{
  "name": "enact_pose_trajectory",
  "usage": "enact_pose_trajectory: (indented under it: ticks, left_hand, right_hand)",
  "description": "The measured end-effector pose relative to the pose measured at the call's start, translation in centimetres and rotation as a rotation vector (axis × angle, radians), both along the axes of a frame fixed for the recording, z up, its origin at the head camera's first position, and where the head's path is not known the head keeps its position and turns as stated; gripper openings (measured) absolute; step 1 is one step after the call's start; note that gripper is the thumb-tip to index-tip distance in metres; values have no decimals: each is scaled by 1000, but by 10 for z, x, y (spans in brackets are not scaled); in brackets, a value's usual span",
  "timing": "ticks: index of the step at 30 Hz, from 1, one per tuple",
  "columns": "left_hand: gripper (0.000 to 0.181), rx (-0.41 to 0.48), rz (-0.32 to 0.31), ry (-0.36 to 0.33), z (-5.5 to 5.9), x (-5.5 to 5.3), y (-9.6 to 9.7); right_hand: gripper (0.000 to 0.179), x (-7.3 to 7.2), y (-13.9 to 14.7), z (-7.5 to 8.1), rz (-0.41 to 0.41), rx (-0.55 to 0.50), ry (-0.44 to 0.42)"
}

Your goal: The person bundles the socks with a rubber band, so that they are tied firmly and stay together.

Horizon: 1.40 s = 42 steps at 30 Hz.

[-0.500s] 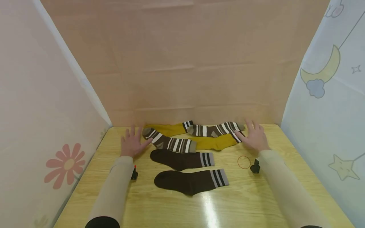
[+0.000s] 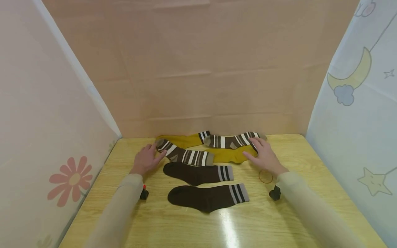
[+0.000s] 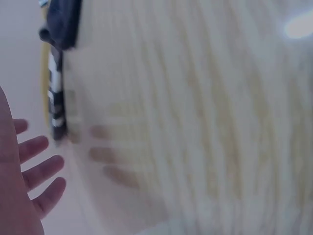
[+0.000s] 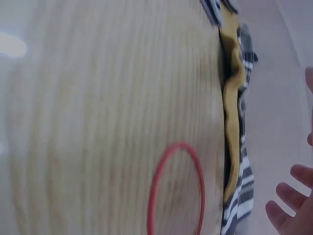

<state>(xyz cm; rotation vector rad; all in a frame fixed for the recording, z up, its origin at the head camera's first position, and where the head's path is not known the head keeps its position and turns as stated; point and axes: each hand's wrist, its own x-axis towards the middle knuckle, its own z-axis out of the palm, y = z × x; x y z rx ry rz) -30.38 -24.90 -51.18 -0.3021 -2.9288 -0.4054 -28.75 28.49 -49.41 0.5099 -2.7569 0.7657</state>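
Note:
In the head view, my left hand (image 2: 146,160) is beside the toe of the left striped sock (image 2: 183,155), its thumb close to it. My right hand (image 2: 263,157) hovers over the cuff of the right mustard sock (image 2: 229,155) and near the right striped sock (image 2: 229,142). Fingers of both hands are loosely bent and hold nothing; whether the right fingertips touch fabric, I cannot tell. Another mustard sock (image 2: 183,140) lies at the back left. Closer in lie two dark brown socks, one upper (image 2: 192,173) and one lower (image 2: 201,198), with grey-and-black striped cuffs.
A thin red ring, like a rubber band (image 4: 153,196), lies on the wooden table (image 2: 198,230) below my right hand. A small black device sits at each wrist. Cloth panels stand at the back (image 2: 198,69) and both sides.
My right hand has moved left and slightly nearer, over the mustard sock's cuff. The left hand has shifted slightly, its fingers less spread. The socks lie as before.

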Motion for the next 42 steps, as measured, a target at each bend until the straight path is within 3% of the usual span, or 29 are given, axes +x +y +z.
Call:
enact_pose_trajectory:
  ticks: [4, 8, 11, 14, 26, 33, 42]
  left_hand:
    - [80, 68, -35, -36, 4, 6, 5]
    - [62, 140, -77, -61, 8, 14, 13]
    - [53, 151, -112, -72, 8, 20, 19]
    - [50, 145, -134, -82, 7, 24, 23]
    - [54, 128, -125, -112, 2, 40, 25]
    - [50, 137, -145, -134, 4, 54, 22]
    - [39, 237, -153, -208, 5, 74, 19]
  right_hand:
    - [69, 13, -16, 5, 70, 5, -32]
    - [58, 19, -31, 6, 197, -13, -65]
    - [51, 21, -39, 3, 283, -18, -93]
    - [47, 22, -44, -1, 317, -2, -100]
    - [45, 29, -53, -7, 346, 52, -104]
    - [41, 44, -53, -6, 369, 77, -115]
    - [22, 60, -36, -7, 391, 84, -108]
